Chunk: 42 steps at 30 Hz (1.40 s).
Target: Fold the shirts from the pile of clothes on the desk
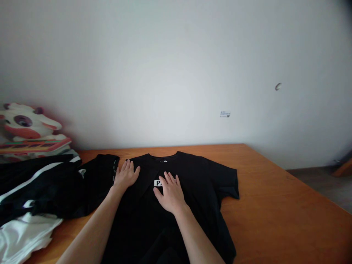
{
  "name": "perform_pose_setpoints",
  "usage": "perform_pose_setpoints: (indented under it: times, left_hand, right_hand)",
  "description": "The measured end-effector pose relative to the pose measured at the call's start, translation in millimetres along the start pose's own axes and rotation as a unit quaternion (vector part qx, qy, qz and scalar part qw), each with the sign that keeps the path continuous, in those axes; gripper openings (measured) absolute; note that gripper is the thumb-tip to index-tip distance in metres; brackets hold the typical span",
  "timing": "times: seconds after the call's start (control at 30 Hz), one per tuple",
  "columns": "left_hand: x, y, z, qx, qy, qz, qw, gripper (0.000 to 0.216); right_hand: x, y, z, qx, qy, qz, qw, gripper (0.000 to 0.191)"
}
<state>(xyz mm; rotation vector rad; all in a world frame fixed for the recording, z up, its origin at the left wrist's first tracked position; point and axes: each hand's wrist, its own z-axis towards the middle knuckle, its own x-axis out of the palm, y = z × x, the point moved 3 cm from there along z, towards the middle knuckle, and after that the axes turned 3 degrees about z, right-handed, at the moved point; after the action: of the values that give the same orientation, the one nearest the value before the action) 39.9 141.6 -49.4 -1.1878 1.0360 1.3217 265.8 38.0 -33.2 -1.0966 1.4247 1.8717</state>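
A black T-shirt (203, 183) with a small white chest label lies flat on the wooden table (275, 205), its collar toward the wall. Its left side looks folded inward across the chest. My left hand (126, 175) rests flat on that folded left shoulder, fingers spread and open. My right hand (171, 193) lies flat on the chest, fingers stretched out, partly covering the white label. Neither hand holds anything.
A heap of black clothes with white stripes (41, 187) and a white garment (24, 238) lies at the left. A plush cow toy (26, 126) on a pink box sits at the far left by the wall. Bare wood shows to the right.
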Motion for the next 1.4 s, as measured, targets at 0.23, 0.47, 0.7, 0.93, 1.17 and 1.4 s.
perform_pose_setpoints:
  times: [0.23,0.47,0.7,0.93,1.17,1.4]
  left_hand:
    - [-7.5,-16.3,-14.4,0.156,-0.049,-0.004,0.987,0.055]
    - [6.5,-35.6,-37.8,0.207,-0.021,-0.019,0.978,0.057]
    - [0.9,-36.6,-34.1,0.15,-0.043,-0.039,0.987,0.053]
    - [2.2,-20.1,-49.4,0.183,-0.023,-0.003,0.983,0.055]
    - [7.4,-19.2,-25.7,0.162,-0.003,0.019,0.987,0.048]
    - [14.4,-9.6,15.3,0.094,0.006,0.024,0.995,0.063]
  right_hand:
    - [1.1,1.6,3.8,0.008,0.008,-0.022,1.0,0.064]
    - [1.4,2.9,5.5,0.013,-0.009,-0.01,1.0,0.059]
    - [-5.3,16.3,-0.6,-0.094,0.034,0.033,0.994,0.052]
    - [-2.1,14.1,-0.6,-0.08,0.04,0.027,0.996,0.052]
    - [-9.5,36.1,-10.0,-0.166,0.034,0.118,0.978,0.037]
    - [3.2,50.7,-15.3,-0.226,0.132,0.132,0.956,0.041]
